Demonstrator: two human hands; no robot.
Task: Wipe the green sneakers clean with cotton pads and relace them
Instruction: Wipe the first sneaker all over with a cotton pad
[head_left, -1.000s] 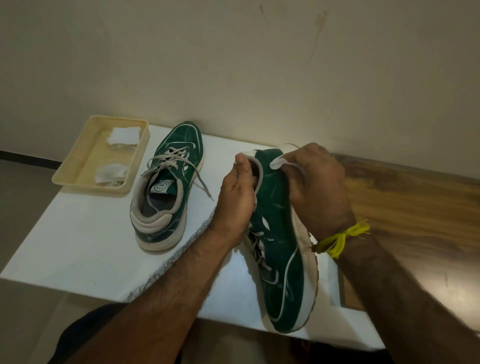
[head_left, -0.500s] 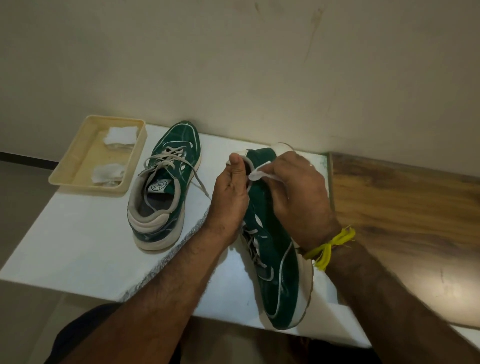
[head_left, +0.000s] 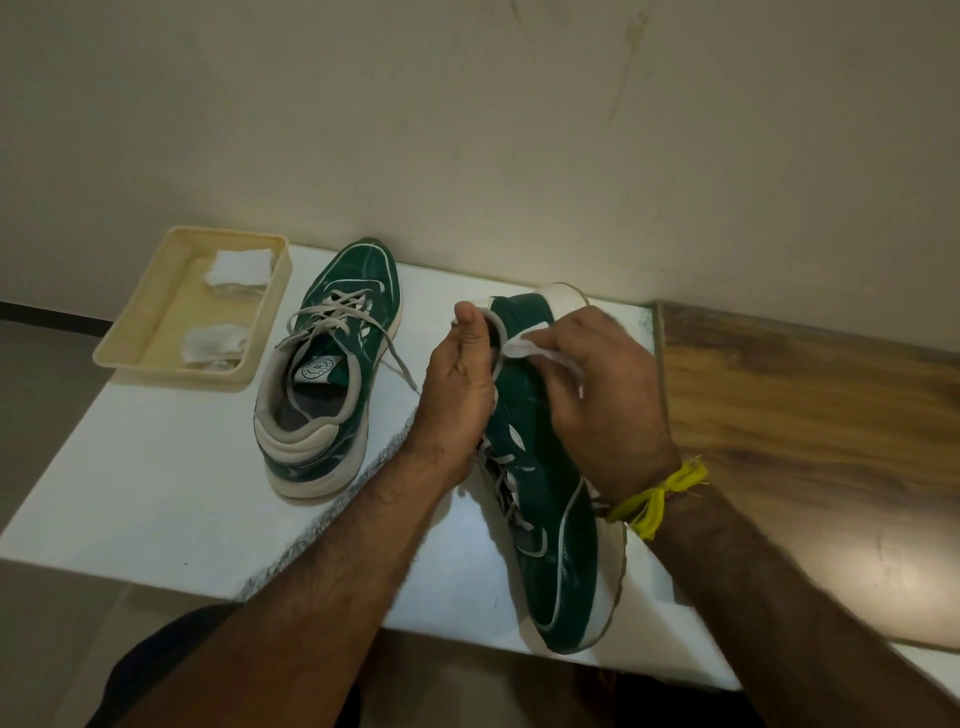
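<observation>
A green sneaker (head_left: 550, 525) with a white sole lies tilted on its side, toe toward me, heel toward the wall. My left hand (head_left: 460, 387) grips its heel collar, thumb up. My right hand (head_left: 597, 395) presses a white cotton pad (head_left: 524, 345) against the sneaker's green side near the heel. The second green sneaker (head_left: 332, 364) stands upright to the left on the white table (head_left: 156, 493), laced, with loose grey lace ends trailing right.
A cream plastic tray (head_left: 156, 332) at the table's back left holds two piles of white cotton pads (head_left: 239, 270). A wooden surface (head_left: 810, 426) adjoins the table on the right. A plain wall rises behind. A yellow thread is tied on my right wrist.
My right hand with the pad has slid from the heel top down along the shoe's side toward me. The held sneaker has shifted slightly; the left hand keeps its grip.
</observation>
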